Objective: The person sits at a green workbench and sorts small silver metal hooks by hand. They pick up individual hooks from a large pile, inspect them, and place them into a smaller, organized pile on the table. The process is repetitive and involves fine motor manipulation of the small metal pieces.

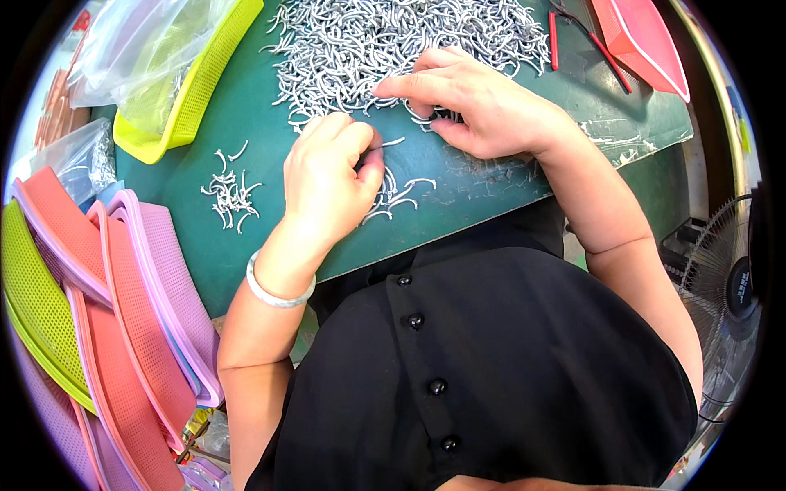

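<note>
A large pile of short, silvery-grey curved pieces [393, 49] covers the far part of the green table [270, 221]. My left hand [327, 176] is closed near the table's middle, and the end of one grey curved piece [394, 142] sticks out past its thumb and forefinger. Whatever else lies in that palm is hidden. At the pile's near edge, my right hand [483, 102] is open, with forefinger stretched over the pieces and thumb apart. Some loose pieces [399, 196] lie just right of my left hand. Farther left sits a small separate heap of pieces [232, 192].
A yellow-green basket [176, 110] with clear plastic bags stands at the far left. Stacked pink, purple and green baskets [135, 303] crowd the left side. Red-handled pliers [602, 49] lie beside a pink basket [643, 45] at the far right. A fan [725, 278] stands right.
</note>
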`<control>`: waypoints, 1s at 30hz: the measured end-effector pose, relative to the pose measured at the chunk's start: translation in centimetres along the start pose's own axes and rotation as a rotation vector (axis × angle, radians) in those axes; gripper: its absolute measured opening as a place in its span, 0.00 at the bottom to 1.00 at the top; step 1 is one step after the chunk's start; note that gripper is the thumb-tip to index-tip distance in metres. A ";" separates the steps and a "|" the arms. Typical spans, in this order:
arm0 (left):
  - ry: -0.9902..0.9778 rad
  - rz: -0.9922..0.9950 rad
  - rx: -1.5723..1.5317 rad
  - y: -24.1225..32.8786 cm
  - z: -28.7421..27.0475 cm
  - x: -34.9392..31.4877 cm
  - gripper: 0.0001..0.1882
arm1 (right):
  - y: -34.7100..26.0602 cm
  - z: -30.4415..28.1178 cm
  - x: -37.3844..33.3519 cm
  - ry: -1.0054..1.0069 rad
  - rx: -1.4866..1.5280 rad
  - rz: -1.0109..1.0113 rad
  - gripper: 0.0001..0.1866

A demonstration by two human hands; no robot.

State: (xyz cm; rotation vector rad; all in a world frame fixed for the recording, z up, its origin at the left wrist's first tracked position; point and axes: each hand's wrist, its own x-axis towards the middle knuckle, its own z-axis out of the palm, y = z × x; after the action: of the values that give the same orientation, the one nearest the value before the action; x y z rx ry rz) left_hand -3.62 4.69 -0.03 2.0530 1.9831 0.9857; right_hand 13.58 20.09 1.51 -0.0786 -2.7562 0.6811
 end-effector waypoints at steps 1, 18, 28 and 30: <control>0.001 0.014 0.006 0.0 0.0 0.0 0.06 | 0.0 0.0 0.0 0.002 0.001 -0.005 0.37; -0.049 -0.103 -0.164 0.2 0.8 0.5 0.07 | -0.1 1.0 0.3 0.027 0.052 -0.095 0.28; -0.069 -0.118 -0.112 0.4 1.3 0.8 0.08 | 0.3 0.6 0.3 -0.004 0.152 -0.042 0.34; -0.049 -0.100 -0.102 0.3 1.5 0.8 0.07 | 0.2 0.5 0.2 -0.005 0.160 -0.025 0.34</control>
State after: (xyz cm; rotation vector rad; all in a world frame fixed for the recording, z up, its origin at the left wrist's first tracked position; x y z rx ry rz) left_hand -2.64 5.92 -0.69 1.8878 1.9473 0.9857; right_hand 13.21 20.11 1.10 -0.0087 -2.6912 0.8922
